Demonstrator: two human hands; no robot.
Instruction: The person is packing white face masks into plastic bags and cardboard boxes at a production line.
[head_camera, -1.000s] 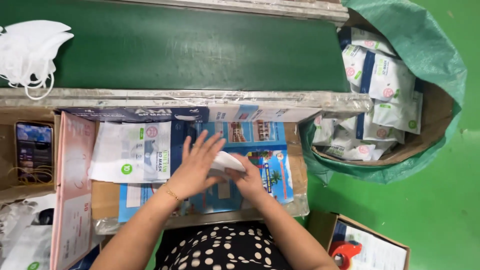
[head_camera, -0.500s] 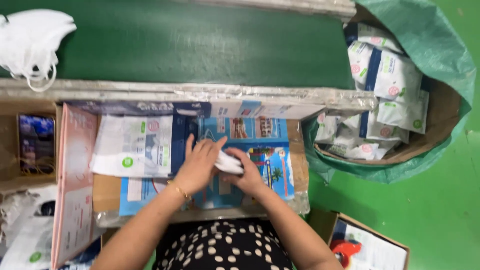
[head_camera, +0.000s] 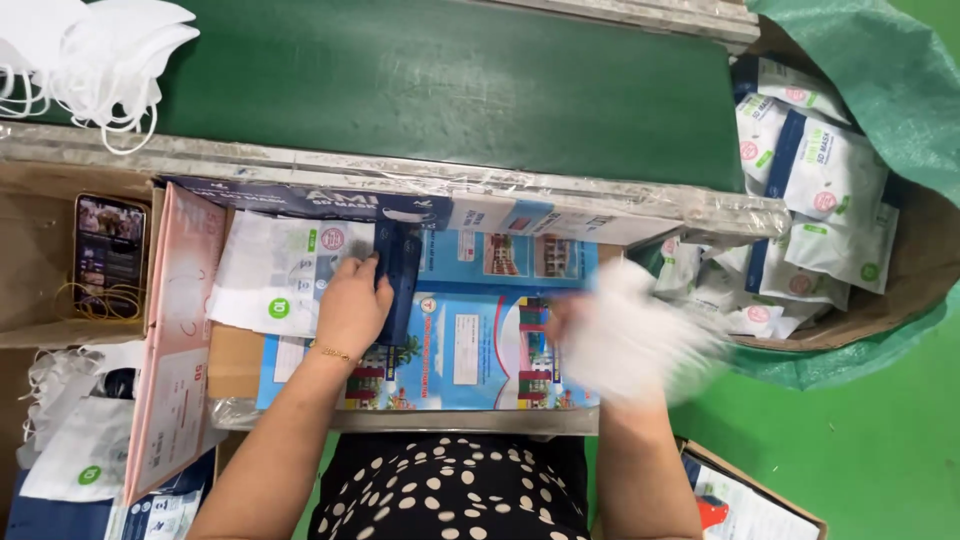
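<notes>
Beyond both my hands runs the long dark green conveyor belt (head_camera: 450, 90), with a heap of white fabric face masks (head_camera: 95, 50) lying on it far off to my left. To the right of my right hand sits the big round cardboard drum lined with a green woven plastic sack (head_camera: 880, 60); it is partly filled with sealed white-and-blue mask packets (head_camera: 820, 180), piled loosely against one another. Under my hands lies a flat blue printed cardboard sheet (head_camera: 480, 340) that covers the work surface. Left of my left hand stands a pink cardboard divider (head_camera: 175, 350), and past it an open brown cardboard box (head_camera: 40, 270) holds a black smartphone (head_camera: 108, 250) with rubber bands beside it.

My left hand (head_camera: 352, 305) rests palm down, fingers curled over the edge of a white-and-navy plastic mask pouch (head_camera: 300, 270), pinning it to the blue sheet. My right hand (head_camera: 590, 330) is blurred; it grips a bundle of white face masks (head_camera: 640, 335), just right of the pouch and not touching it.
</notes>
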